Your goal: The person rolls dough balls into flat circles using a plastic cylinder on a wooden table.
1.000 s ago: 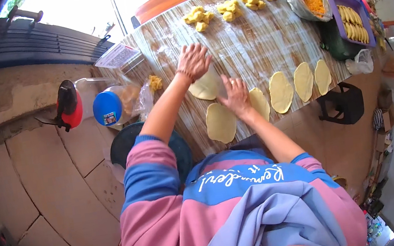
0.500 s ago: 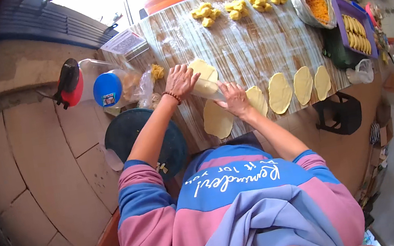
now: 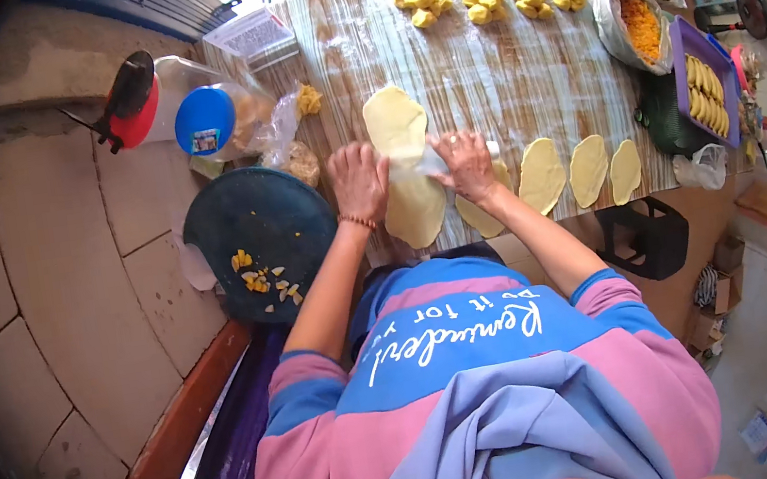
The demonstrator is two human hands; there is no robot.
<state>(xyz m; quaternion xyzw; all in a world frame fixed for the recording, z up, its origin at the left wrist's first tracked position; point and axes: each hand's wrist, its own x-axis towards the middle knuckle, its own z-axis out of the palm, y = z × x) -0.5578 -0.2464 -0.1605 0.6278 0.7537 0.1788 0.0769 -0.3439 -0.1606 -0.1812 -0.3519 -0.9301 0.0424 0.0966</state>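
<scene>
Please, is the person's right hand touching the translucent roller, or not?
Touching. The head view shows the right hand laid over the translucent roller, which shows on both sides of its fingers.

On my feed I see a home-style food-preparation space: dough sheets (image 3: 393, 113) at centre, food-filled purple tray (image 3: 694, 39) at right.

On your wood-patterned table (image 3: 477, 69) stands the plastic bag of orange shreds (image 3: 610, 23). Left of this bag you have four dough piles (image 3: 483, 5); nearer to you, flat dough sheets (image 3: 542, 178); far left, one clear box (image 3: 252, 35).
</scene>
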